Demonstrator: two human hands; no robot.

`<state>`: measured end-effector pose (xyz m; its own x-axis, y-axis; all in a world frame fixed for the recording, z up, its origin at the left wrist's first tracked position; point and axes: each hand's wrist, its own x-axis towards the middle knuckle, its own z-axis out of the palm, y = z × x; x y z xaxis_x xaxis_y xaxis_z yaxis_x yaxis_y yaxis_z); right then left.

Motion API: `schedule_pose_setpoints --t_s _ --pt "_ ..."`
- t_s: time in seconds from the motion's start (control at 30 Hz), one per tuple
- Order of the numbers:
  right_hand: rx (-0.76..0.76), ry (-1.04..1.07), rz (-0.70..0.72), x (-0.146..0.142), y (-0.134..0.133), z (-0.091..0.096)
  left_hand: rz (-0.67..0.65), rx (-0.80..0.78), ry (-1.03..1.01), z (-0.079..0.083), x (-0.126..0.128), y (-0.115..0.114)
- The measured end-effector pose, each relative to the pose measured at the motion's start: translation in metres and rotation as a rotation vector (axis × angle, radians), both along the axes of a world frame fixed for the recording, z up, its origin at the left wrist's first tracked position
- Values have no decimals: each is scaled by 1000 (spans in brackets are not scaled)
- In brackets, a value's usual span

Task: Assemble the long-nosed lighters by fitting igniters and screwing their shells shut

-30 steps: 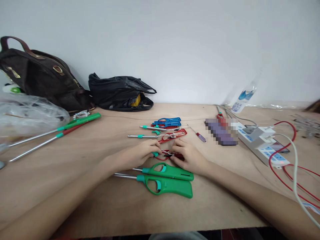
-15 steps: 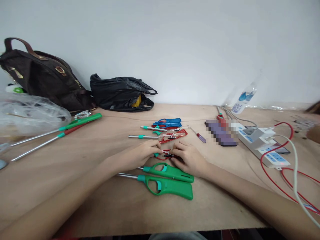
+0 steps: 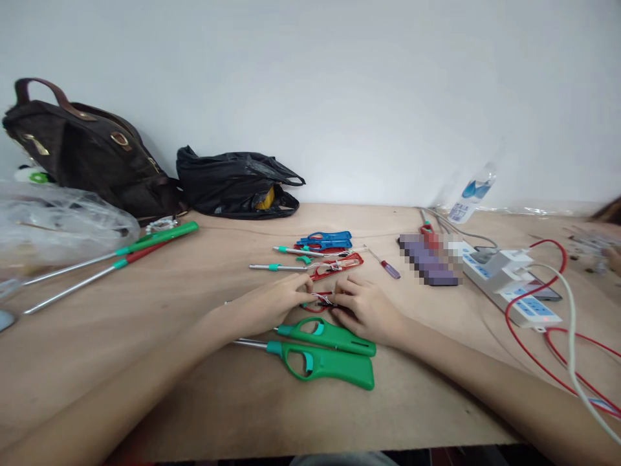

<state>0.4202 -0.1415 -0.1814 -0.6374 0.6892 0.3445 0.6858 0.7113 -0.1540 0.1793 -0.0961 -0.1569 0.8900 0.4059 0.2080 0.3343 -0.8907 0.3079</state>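
both hands pinch a small red opened lighter body with thin wires (image 3: 324, 301) on the wooden table (image 3: 194, 388): left hand (image 3: 276, 301) on its teal end, right hand (image 3: 366, 309) on its dark end. it seems unfinished; two closed green long-nozzle lighters (image 3: 325, 349) lie just beside, two opened ones (image 3: 330, 255) behind.

Matt wooden table (image 3: 194, 388); glossy green plastic lighters (image 3: 330, 366) (metal stems).

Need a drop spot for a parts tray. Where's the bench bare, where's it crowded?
Bare wood: front edge below the two green lighters, and the stretch between the long green-handled rods and the left hand. Crowded: around both hands, right hand, the opened lighters behind them, and the power strip with cables at right.
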Motion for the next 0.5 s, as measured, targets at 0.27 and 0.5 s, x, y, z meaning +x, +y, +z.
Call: schedule_pose_setpoints --t_s 0.27,0.5 --pt "33 7 16 -1 0 1 4 8 132 3 0 -1" --pt "-1 -2 -14 -3 -1 2 -11 -16 84 3 1 0"
